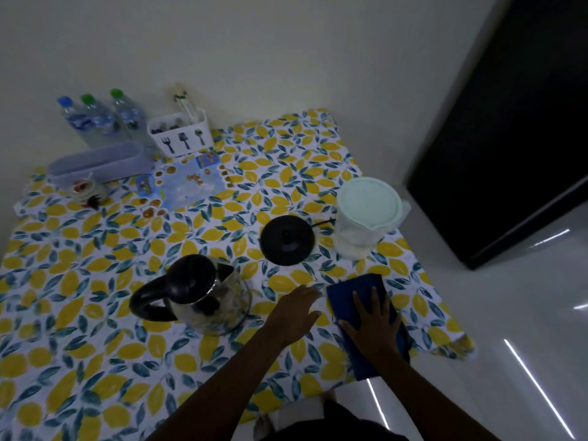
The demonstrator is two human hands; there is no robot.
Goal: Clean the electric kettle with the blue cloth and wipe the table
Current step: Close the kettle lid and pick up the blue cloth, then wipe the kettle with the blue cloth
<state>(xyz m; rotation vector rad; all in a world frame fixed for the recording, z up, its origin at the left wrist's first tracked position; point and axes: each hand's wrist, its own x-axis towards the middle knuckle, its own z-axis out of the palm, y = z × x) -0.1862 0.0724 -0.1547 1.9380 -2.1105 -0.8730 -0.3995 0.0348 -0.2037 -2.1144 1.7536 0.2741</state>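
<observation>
Right hand (374,326) flat atop blue cloth (356,289)

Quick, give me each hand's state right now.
Left hand: open, flat on the table, holding nothing.
Right hand: open, fingers spread, pressing on the blue cloth.

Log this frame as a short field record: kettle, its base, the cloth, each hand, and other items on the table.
kettle: electric kettle off its base, lid shut, standing on the lemon-print tablecloth
base: black round base empty, beyond the kettle, cord trailing right
cloth: blue cloth flat near the table's right edge
right hand: right hand pressed flat on the cloth, fingers spread
left hand: left hand open, palm down beside the cloth, holding nothing
other items: lidded white jug, cutlery holder, three water bottles at the wall
</observation>
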